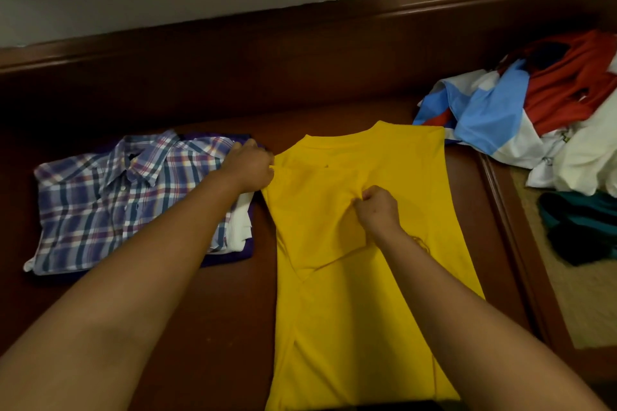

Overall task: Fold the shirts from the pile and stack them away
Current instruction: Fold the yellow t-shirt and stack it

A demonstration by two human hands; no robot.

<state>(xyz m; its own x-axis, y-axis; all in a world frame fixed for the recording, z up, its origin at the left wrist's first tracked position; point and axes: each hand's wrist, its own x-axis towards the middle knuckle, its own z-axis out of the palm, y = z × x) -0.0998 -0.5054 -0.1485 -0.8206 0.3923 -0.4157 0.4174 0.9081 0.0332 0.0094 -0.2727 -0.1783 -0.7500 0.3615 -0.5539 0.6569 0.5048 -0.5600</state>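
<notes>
Head view: we're mid-fold on the bright yellow cotton t-shirt (pixel 360 243) lying flat on the dark wooden bench (pixel 213 327). Left hand (pixel 248 165) and right hand (pixel 379 207) each have a grip pinched on its tucked sleeve. Folded stack topped by a plaid button-up shirt (pixel 117 200) sits left; the loose multicoloured shirt pile (pixel 541 110) waits right.

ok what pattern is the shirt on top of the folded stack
Plaid, in blue, white and red, on the top shirt of the stack; seen in the head view.

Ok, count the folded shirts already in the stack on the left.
3 visible: a plaid shirt on top, a white shirt under it showing at the right edge, and a purple shirt at the bottom. More may be hidden between them.
</notes>
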